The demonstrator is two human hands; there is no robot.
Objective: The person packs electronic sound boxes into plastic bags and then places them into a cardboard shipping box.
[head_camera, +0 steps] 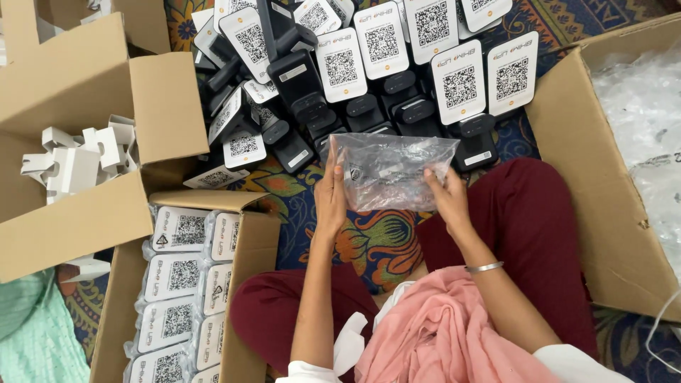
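Both of my hands hold a clear plastic bag (391,170) in front of me, above my lap. My left hand (330,193) grips its left edge and my right hand (447,196) grips its right edge. A dark item shows faintly inside the bag near the left side. Just beyond the bag lies a pile of black stands with white code cards (397,64), spread over a patterned floor mat (376,237).
A cardboard box (245,284) at my lower left holds several bagged white code cards in rows. An open box (78,213) at the left contains white cardboard inserts. A big box (596,191) on the right holds clear plastic bags. My legs are crossed.
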